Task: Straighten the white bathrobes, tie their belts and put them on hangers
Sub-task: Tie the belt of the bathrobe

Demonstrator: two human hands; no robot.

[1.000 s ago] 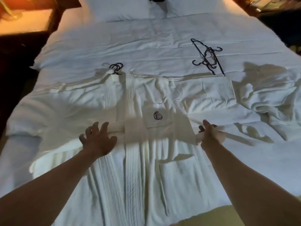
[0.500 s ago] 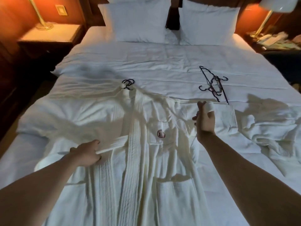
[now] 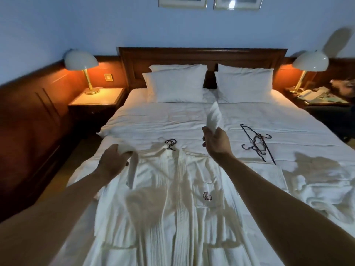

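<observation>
White bathrobe (image 3: 172, 204) lies flat on the bed (image 3: 288, 143), its hanger (image 3: 170, 144) at 12 o'clock. Your left hand (image 3: 113, 163) and right hand (image 3: 216, 142) each clamp a belt end (image 3: 214, 118), both raised.

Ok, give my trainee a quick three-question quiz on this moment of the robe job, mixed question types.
1. True or false: the belt is already knotted across the flat bathrobe.
2. Which hand holds its belt end higher? A) left hand B) right hand
3. Fill in: the loose hangers lie on the robe's ___ side, seen from the camera.

Key: 1 false; 2 B; 3 right.
</observation>
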